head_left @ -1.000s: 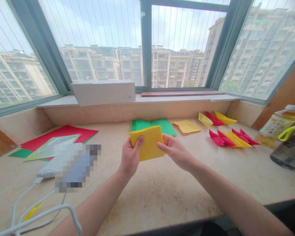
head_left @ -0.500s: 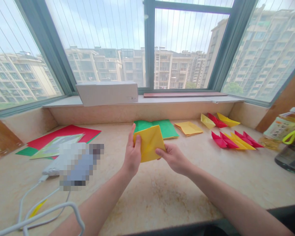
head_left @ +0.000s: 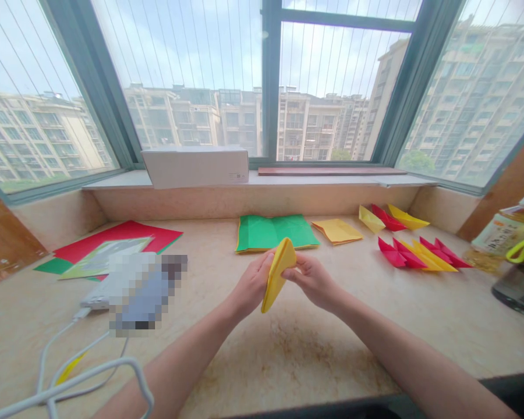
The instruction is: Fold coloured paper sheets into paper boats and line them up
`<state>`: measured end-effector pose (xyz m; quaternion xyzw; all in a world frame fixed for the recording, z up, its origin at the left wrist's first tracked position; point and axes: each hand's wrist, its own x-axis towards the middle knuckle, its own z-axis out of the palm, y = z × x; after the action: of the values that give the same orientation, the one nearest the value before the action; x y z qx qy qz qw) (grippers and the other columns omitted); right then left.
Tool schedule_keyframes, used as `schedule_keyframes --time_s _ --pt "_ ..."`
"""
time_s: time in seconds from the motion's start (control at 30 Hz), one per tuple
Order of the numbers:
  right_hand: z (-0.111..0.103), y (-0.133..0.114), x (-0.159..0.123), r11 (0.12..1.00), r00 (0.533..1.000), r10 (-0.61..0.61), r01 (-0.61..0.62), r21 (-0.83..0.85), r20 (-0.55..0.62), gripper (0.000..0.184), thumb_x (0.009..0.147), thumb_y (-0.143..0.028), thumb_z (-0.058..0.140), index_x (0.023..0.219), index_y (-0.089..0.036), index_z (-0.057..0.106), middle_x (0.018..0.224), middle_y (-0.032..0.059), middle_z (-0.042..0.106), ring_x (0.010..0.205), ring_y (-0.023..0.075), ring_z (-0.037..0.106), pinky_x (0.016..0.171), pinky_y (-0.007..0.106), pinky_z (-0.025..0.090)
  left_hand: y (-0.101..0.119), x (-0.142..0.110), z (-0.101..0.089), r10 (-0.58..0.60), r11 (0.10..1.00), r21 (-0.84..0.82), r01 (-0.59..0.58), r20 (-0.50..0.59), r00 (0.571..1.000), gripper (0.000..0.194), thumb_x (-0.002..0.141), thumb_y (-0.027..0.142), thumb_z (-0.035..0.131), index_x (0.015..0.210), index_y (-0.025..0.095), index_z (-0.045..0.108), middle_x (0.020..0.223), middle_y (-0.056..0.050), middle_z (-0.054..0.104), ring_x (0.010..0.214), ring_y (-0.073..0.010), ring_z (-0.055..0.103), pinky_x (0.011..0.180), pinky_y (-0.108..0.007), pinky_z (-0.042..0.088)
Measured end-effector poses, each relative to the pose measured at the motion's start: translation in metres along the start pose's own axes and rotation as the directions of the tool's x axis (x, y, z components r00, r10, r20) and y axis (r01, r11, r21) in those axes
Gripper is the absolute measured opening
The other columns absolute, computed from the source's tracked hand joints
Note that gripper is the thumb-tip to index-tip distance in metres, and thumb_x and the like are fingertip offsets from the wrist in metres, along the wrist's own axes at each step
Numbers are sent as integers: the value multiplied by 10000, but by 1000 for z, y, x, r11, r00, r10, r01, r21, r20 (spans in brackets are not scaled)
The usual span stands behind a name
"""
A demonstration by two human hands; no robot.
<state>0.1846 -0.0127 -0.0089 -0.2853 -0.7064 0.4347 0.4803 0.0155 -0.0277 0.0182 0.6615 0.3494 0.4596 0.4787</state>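
A folded sheet of yellow paper (head_left: 278, 273) is held above the countertop, turned so that its narrow side faces me. My left hand (head_left: 257, 282) grips it from the left, with the fingers partly hidden behind the paper. From the other side my right hand (head_left: 311, 278) pinches it between thumb and fingers. Behind my hands lies a creased green sheet (head_left: 277, 231) with yellow paper showing under its edge. To its right is a folded orange-yellow paper square (head_left: 337, 230).
Several folded paper boats (head_left: 421, 254) in red and yellow stand at the right, near a drink bottle (head_left: 506, 233) and a dark container (head_left: 521, 285). Red sheets (head_left: 126, 233), a white power bank (head_left: 98, 294) and white cables (head_left: 48, 349) occupy the left. A white box (head_left: 196, 167) rests on the sill.
The yellow paper has turned from showing its flat square face to a slim, edge-on shape. My left hand has moved lower and rotated around it. The right hand keeps its pinch.
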Motion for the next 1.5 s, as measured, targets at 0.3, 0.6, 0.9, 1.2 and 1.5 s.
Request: schedule_keyframes --time_s 0.3,0.6,0.9,1.2,1.5 --pt "0 -5 1 985 991 -135 136 -106 23 318 925 -473 559 1098 -225 660 1317 88 549 1253 263 462 1062 402 360 -14 7 -7 193 938 327 -116 -214 958 398 968 429 414 1149 193 677 944 -71 558 931 -219 536 842 -329 449" --pt "2 -4 -1 996 998 62 -62 58 7 423 878 -617 538 1023 -219 536 841 30 630 732 172 579 675 300 495 -15 -5 -1 223 973 75 -216 -93 970 352 932 387 520 1216 216 638 1032 -95 673 876 -219 614 750 -309 505" --pt "-16 -11 7 997 971 -18 36 75 -238 613 718 -355 807 1224 -280 469 975 18 610 874 180 619 783 316 505 -11 -1 -5 150 949 -269 -166 -79 985 482 910 517 467 1156 148 656 1098 -123 690 909 -240 657 689 -353 594" --pt "-28 -12 8 998 934 -43 28 -50 -354 551 711 -422 802 1189 -217 623 874 36 669 818 194 621 743 328 503 3 2 -11 -4 1000 10 4 44 999 390 846 443 652 1080 133 682 1004 -102 722 750 -211 731 633 -284 576" --pt "-38 -20 8 984 950 104 -142 -111 -294 436 748 -534 717 991 -173 715 812 50 716 681 186 624 601 293 473 -19 2 -10 0 993 116 -19 162 987 449 928 522 480 881 123 679 811 -112 749 594 -176 707 508 -232 507"
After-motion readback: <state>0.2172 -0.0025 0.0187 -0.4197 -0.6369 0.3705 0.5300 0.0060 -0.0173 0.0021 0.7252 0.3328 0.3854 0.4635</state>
